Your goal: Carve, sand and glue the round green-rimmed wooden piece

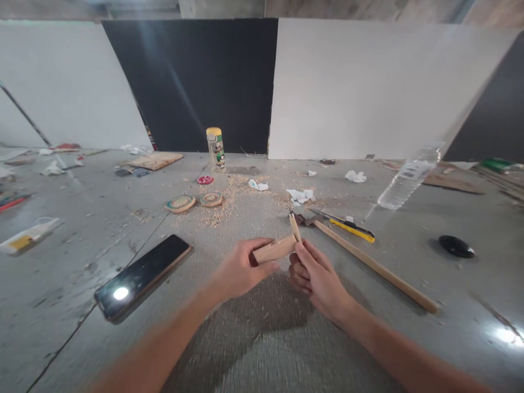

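Observation:
My left hand (241, 268) is closed round a pale wooden block (273, 250), its thumb along the near side and its fingers behind. Pinched in my right hand (313, 270) is a slim carving tool (295, 228) with a light wooden handle and a metal collar, its tip pointing up and away from me. The tool's handle crosses the block's right end; I cannot tell whether its blade touches anything. Just beyond lie a long-handled hammer (376, 267) and a yellow utility knife (352, 230).
A phone (143, 275) lies on the concrete floor at left, a black mouse-like object (456, 246) at right. Ahead are two round carved pieces (180, 204), wood shavings (216, 218), crumpled tissue (301, 196), a yellow-lidded bottle (215, 150) and a tilted clear bottle (409, 177).

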Demonstrator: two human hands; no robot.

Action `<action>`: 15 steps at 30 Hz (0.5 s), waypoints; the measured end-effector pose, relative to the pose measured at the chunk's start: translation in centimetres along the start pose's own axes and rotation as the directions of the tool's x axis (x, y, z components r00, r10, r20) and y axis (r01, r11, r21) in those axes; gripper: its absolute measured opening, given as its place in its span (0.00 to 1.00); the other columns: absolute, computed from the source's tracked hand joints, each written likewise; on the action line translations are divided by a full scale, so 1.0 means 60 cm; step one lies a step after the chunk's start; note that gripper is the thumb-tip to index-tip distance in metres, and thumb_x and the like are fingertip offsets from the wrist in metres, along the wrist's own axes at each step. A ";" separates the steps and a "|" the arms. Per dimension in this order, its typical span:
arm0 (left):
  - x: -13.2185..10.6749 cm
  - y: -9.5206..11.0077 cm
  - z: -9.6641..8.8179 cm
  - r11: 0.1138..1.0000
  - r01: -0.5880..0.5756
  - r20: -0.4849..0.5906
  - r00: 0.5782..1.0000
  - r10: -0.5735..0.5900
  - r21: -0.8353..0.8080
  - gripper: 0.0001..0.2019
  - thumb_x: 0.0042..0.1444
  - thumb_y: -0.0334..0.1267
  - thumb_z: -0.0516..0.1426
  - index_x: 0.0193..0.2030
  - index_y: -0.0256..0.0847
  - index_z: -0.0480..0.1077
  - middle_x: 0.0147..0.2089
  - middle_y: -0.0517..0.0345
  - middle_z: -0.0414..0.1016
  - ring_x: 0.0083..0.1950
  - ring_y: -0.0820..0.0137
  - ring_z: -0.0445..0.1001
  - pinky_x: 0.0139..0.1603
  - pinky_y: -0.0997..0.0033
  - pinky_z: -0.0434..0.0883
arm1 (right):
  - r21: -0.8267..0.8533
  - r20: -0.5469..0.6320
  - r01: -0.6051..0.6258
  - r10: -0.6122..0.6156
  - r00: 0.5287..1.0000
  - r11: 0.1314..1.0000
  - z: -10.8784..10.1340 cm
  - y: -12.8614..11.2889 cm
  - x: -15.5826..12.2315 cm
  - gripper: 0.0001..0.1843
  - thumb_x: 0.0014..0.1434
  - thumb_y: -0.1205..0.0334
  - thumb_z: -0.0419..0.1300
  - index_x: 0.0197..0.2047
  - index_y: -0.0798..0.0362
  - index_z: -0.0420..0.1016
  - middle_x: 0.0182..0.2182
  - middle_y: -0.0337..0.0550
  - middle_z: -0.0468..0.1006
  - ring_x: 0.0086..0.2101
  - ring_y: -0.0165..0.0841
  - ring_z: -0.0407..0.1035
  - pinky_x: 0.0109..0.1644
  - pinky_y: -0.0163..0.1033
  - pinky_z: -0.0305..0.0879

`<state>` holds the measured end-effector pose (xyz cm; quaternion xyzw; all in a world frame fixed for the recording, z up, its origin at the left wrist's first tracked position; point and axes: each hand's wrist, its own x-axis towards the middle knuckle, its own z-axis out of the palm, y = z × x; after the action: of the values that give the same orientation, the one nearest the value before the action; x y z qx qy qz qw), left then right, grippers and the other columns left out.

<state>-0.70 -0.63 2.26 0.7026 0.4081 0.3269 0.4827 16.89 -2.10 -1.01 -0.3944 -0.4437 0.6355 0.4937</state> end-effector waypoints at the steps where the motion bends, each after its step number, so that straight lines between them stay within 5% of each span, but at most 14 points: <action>1: -0.001 0.000 0.001 1.000 0.013 0.004 1.000 -0.013 -0.016 0.16 0.56 0.40 0.59 0.50 0.38 0.74 0.27 0.62 0.64 0.25 0.75 0.57 0.24 0.75 0.55 | 0.001 -0.001 -0.004 0.004 1.000 1.000 0.000 0.001 0.000 0.24 0.58 0.38 0.59 0.31 0.47 0.53 0.17 0.23 0.47 0.16 0.23 0.37 0.17 0.29 0.39; 9: 0.000 -0.013 0.004 0.992 0.062 0.001 0.998 -0.063 -0.109 0.22 0.56 0.46 0.60 0.55 0.38 0.70 0.33 0.57 0.72 0.29 0.73 0.63 0.27 0.74 0.60 | -0.087 0.003 0.069 -0.069 0.998 0.994 -0.004 0.001 0.002 0.22 0.61 0.39 0.55 0.32 0.47 0.55 0.19 0.25 0.49 0.17 0.23 0.41 0.17 0.29 0.42; 15: 0.003 -0.009 0.006 0.991 0.015 0.081 0.997 -0.005 -0.130 0.12 0.60 0.42 0.55 0.44 0.36 0.71 0.37 0.53 0.74 0.33 0.71 0.68 0.32 0.71 0.64 | -0.243 0.041 0.171 -0.166 0.985 0.955 -0.016 0.004 -0.001 0.17 0.65 0.44 0.53 0.35 0.49 0.61 0.21 0.28 0.54 0.19 0.25 0.46 0.20 0.32 0.46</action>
<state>-0.45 -0.49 1.66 0.6802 0.3696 0.3216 0.5452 17.72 -1.99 -1.50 -0.4069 -0.5558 0.5352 0.4890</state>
